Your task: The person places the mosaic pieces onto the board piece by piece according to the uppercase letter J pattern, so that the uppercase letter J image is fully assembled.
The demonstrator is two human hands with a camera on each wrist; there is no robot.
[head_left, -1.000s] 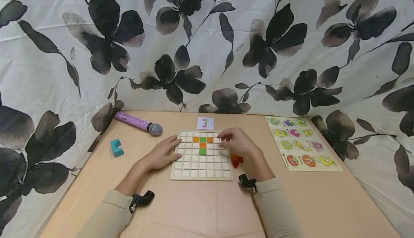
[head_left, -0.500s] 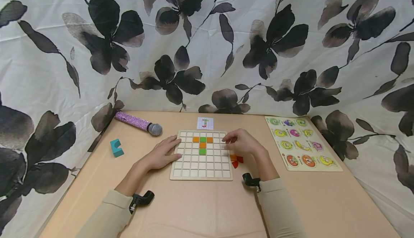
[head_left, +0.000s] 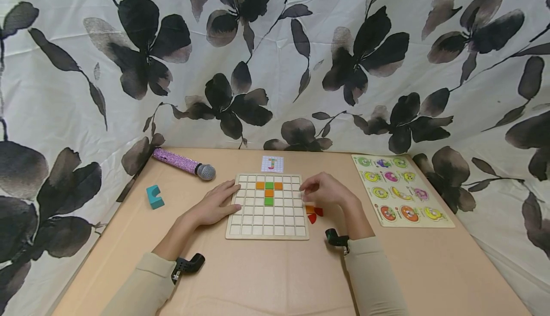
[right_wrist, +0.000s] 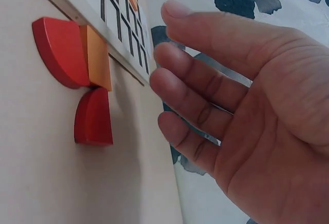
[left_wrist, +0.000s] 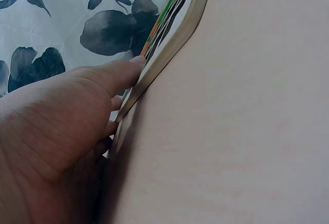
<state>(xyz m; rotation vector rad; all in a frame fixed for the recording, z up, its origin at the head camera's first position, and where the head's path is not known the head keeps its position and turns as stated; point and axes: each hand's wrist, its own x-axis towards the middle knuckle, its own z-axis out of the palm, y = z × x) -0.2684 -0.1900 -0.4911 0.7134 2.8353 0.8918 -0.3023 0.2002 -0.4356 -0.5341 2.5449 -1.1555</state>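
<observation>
The gridded board (head_left: 266, 225) lay flat on the surface (head_left: 240, 278) between the person's two hands. Five square tiles sat on it: an orange, a green and an orange one side by side near its far edge, then an orange and a green one running down from the middle.

The left hand (head_left: 212, 205) rested at the board's left edge, thumb and fingertips touching it; its grip was slack, the fingers stretched out rather than closed round anything. The right hand (head_left: 325, 191) was at the opposite edge, its grip loosely bent, with the thumb apart from the fingers I could see and the palm holding nothing. Whether those fingertips touched the board, I couldn't tell.

Just beside the board's right edge lay an orange block (right_wrist: 97, 57) with two red rounded blocks (right_wrist: 61, 52) against it.

Beyond the far edge I saw a small pattern card (head_left: 272, 163). To the left lay a glittery purple microphone (head_left: 182, 163) and a notched teal block (head_left: 155, 196); to the right, a sheet of fruit pictures (head_left: 399, 192).
</observation>
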